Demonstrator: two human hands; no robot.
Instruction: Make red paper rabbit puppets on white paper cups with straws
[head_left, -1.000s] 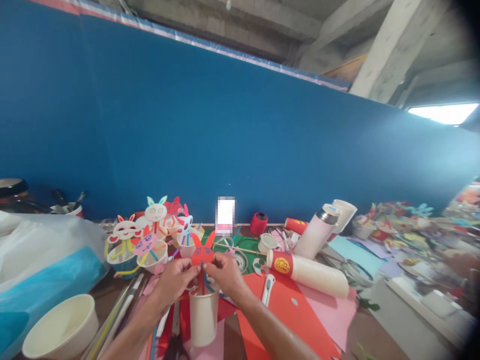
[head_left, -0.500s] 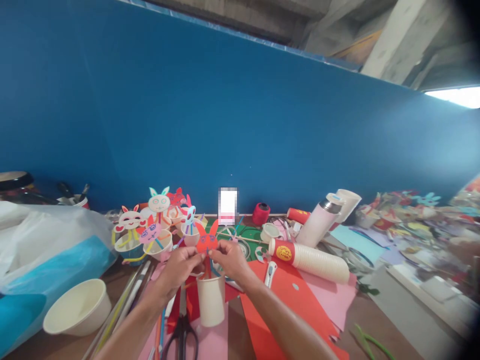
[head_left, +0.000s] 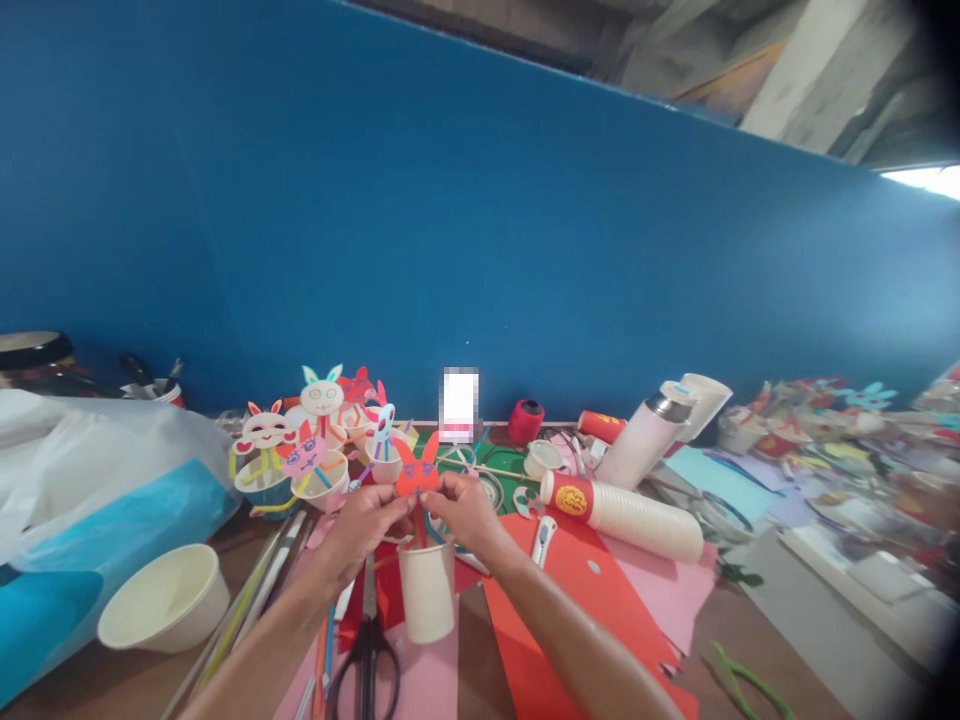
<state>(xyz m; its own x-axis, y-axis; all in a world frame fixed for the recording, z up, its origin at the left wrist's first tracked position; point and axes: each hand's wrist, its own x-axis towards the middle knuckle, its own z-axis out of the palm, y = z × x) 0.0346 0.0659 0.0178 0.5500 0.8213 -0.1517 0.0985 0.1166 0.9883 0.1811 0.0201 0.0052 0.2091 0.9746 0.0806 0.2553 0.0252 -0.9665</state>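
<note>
A red paper rabbit head [head_left: 417, 474] with a drawn face stands above an upright white paper cup [head_left: 427, 592], joined to it by a reddish stem. My left hand [head_left: 373, 520] pinches the head's lower left edge between thumb and fingers. On the other side, my right hand [head_left: 463, 510] pinches its lower right edge. Both hands are closed, and the fingertips hide part of the head's underside. Black-handled scissors [head_left: 367, 655] lie just left of the cup. Finished-looking paper animal figures, among them a pink cat face [head_left: 304, 453], stand in cups farther left.
An empty white bowl [head_left: 166, 600] sits at the left beside a plastic bag [head_left: 112, 475]. Right of my hands lie red paper [head_left: 577, 610], a utility knife [head_left: 543, 542] and a stack of paper cups [head_left: 645, 520]. A flask [head_left: 641, 440] leans behind; a blue partition [head_left: 480, 220] rises beyond.
The view has shifted slightly, so everything sits a little farther right and higher. Both hands keep their pinch on the red rabbit head, with little other movement.
</note>
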